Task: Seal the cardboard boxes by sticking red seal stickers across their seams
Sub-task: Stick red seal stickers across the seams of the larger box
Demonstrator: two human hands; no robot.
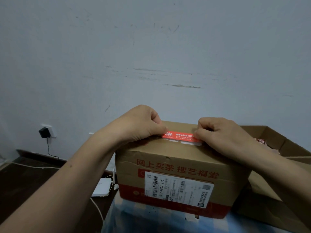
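Note:
A brown cardboard box (178,158) with red print and a white shipping label stands in front of me on a blue checked cloth. A red seal sticker (180,136) with white lettering lies along the top of the box. My left hand (139,125) pinches the sticker's left end between thumb and curled fingers. My right hand (223,133) pinches its right end the same way. The sticker is stretched flat between both hands, just over the top seam, with a white strip showing under it.
A larger open cardboard box (276,142) sits to the right, holding some red and white items. A white device (102,187) with cables lies on the dark floor at the left. A black plug (44,132) sits in a wall socket. A pale wall is behind.

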